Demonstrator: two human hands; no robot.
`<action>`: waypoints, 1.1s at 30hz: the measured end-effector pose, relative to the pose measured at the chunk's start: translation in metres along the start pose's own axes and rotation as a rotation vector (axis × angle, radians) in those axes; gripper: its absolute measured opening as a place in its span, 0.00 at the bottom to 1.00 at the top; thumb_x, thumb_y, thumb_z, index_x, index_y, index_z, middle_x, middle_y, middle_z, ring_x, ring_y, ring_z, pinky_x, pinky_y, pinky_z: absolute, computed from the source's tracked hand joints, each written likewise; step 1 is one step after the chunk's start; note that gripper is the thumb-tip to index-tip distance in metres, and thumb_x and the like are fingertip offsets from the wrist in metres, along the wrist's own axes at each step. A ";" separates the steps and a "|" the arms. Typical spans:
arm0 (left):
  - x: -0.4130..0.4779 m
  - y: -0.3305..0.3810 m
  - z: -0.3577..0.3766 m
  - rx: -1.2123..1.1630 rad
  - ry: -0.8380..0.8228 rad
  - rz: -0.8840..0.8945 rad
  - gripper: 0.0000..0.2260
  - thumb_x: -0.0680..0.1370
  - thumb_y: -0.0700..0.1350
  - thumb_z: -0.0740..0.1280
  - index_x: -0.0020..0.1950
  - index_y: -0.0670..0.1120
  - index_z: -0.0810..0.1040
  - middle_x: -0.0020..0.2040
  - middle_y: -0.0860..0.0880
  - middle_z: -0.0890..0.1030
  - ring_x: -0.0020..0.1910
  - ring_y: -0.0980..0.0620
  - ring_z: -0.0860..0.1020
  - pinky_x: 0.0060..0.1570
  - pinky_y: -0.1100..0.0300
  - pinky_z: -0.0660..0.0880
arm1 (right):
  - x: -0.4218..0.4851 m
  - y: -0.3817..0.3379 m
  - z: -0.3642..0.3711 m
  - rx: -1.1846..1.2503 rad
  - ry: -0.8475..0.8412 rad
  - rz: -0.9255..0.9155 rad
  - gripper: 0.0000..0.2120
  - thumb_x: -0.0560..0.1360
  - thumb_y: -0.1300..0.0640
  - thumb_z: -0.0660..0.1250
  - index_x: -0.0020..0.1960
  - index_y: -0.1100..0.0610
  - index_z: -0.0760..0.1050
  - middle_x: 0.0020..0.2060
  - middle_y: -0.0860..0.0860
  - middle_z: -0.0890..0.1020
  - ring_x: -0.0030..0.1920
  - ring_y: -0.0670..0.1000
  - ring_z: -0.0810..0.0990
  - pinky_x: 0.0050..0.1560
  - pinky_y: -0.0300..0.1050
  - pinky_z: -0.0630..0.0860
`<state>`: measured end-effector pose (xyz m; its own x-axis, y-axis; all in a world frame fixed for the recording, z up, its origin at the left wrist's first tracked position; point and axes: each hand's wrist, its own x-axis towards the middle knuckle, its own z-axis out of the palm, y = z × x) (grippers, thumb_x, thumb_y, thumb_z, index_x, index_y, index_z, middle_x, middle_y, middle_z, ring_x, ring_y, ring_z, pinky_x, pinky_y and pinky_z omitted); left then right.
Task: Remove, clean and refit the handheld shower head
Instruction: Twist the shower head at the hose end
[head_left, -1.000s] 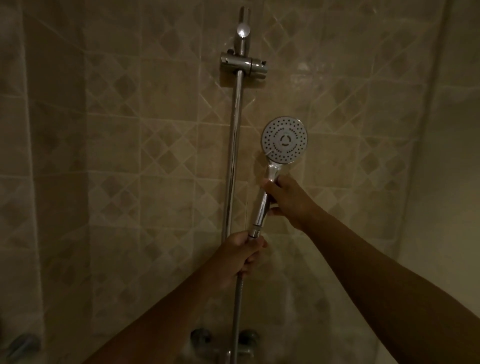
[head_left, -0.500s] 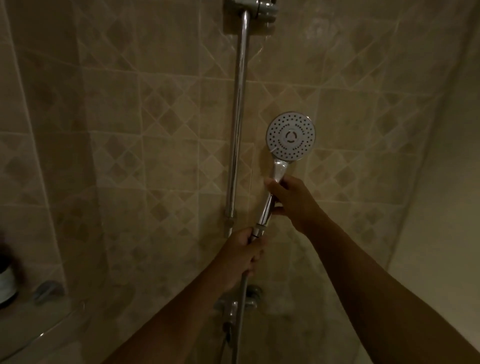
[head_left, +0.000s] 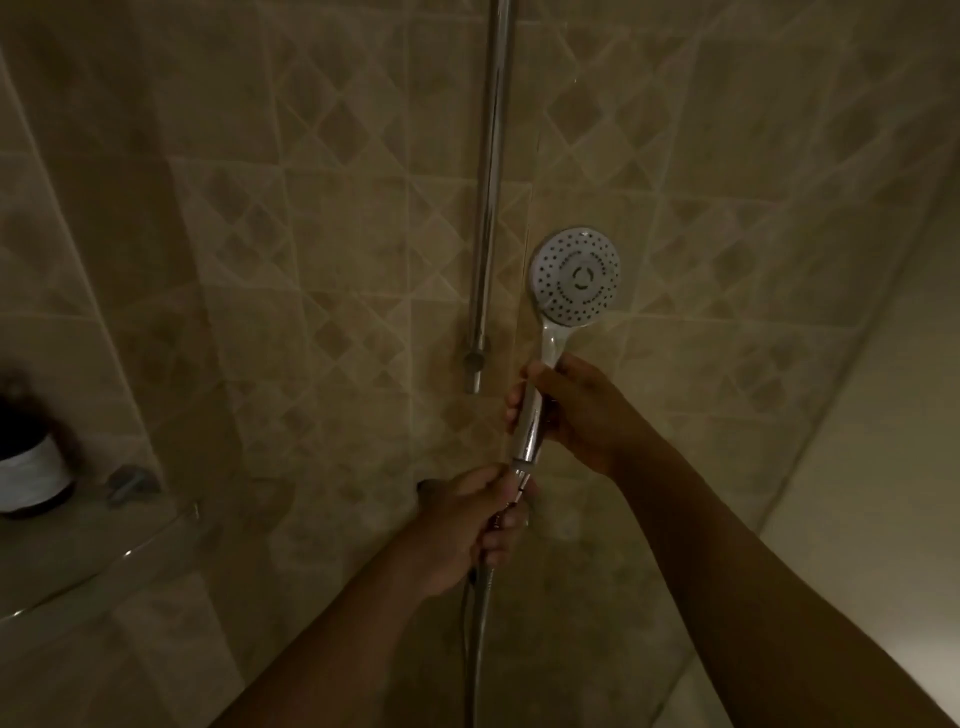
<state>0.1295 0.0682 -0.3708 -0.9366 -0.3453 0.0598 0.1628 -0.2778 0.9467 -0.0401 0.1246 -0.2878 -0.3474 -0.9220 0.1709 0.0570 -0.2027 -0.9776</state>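
Head view: right hand round shower head, left hand round hose.

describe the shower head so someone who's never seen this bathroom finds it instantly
Start at the vertical chrome rail on the tiled wall. Just right of its lower end is the shower head, its handle gripped by the right hand. Unlike the plain straight rail, it ends in a round pale face dotted with dark holes.

Rail cut off at 12 o'clock. Bottle at 9 o'clock: blurred, edge-clipped. Hose exits at 6 o'clock. Left hand partly covers its coupling, right hand the shower head grip.
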 end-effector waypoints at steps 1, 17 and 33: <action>-0.001 -0.006 0.001 0.105 0.065 0.010 0.10 0.82 0.48 0.62 0.53 0.42 0.76 0.33 0.50 0.70 0.26 0.56 0.63 0.26 0.62 0.61 | 0.000 0.011 0.002 -0.077 0.076 -0.009 0.08 0.81 0.56 0.63 0.55 0.60 0.72 0.39 0.58 0.84 0.40 0.59 0.84 0.41 0.54 0.81; -0.015 -0.049 -0.004 -0.400 -0.116 -0.102 0.13 0.79 0.50 0.67 0.56 0.41 0.77 0.32 0.51 0.68 0.23 0.57 0.63 0.24 0.65 0.63 | -0.015 0.053 0.005 0.552 -0.087 0.091 0.08 0.75 0.62 0.63 0.53 0.64 0.71 0.49 0.61 0.83 0.51 0.57 0.85 0.48 0.52 0.81; -0.002 -0.062 0.026 0.235 0.322 0.015 0.10 0.83 0.46 0.62 0.55 0.40 0.75 0.28 0.55 0.68 0.23 0.59 0.64 0.24 0.64 0.61 | -0.022 0.049 0.027 0.180 0.347 0.055 0.06 0.80 0.62 0.63 0.56 0.62 0.72 0.31 0.54 0.74 0.30 0.50 0.72 0.33 0.45 0.73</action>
<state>0.1136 0.1100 -0.4210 -0.7835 -0.6213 0.0074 0.0656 -0.0708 0.9953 -0.0043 0.1260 -0.3359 -0.6330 -0.7733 0.0369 0.2373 -0.2391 -0.9416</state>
